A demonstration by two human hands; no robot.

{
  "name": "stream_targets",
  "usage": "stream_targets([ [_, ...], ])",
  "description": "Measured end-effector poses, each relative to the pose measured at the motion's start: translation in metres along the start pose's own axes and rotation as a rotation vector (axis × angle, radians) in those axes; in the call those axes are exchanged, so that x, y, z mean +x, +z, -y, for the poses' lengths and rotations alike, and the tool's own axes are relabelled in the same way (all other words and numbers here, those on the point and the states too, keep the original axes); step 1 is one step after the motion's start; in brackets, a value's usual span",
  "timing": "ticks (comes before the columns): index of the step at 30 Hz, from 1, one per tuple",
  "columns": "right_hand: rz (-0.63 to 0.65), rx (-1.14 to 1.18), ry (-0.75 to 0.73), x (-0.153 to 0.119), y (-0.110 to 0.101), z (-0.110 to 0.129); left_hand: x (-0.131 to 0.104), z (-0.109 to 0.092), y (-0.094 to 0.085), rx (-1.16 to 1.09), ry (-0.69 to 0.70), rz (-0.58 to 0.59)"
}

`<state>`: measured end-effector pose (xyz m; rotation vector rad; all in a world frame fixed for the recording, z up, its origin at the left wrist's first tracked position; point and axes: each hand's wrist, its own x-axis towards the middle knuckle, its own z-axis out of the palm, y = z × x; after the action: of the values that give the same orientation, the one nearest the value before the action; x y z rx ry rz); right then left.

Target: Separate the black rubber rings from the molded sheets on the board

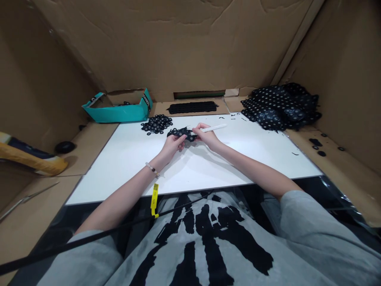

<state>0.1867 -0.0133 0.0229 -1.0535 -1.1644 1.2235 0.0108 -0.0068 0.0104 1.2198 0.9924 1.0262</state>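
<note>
My left hand (173,145) pinches a black sheet with round holes (180,132) between thumb and fingers, holding it just above the white board (184,171). In my right hand (207,137) is a slim white pen-like tool (216,127), its rear end pointing right. The tool's tip is at the sheet's right part, partly hidden by my fingers. To the left of the sheet lies a pile of small black rings (156,124). A large heap of black perforated sheets (281,105) rests at the board's back right corner.
A teal open box (117,114) stands at the back left. Behind the board lies a black ridged strip (193,107). Black scraps (294,153) and loose rings (321,153) are on the right. Tweezers (28,198) and a yellow-and-dark tube (32,157) lie left. Cardboard walls (190,51) surround everything.
</note>
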Motion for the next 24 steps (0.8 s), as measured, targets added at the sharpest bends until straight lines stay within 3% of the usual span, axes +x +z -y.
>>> stream_targets([
  [6,0.022,-0.029,-0.04,-0.001,0.0,-0.002,-0.001,-0.001,-0.001,0.102,0.023,0.002],
  [11,0.029,-0.061,-0.07,-0.001,0.001,-0.006,-0.001,0.0,-0.001,0.069,0.006,-0.021],
  [17,0.012,-0.285,-0.195,-0.005,0.002,-0.013,0.0,0.005,-0.001,0.007,-0.041,-0.034],
  [24,0.007,-0.361,-0.237,-0.007,0.003,-0.016,-0.001,0.001,0.0,-0.066,-0.069,0.028],
])
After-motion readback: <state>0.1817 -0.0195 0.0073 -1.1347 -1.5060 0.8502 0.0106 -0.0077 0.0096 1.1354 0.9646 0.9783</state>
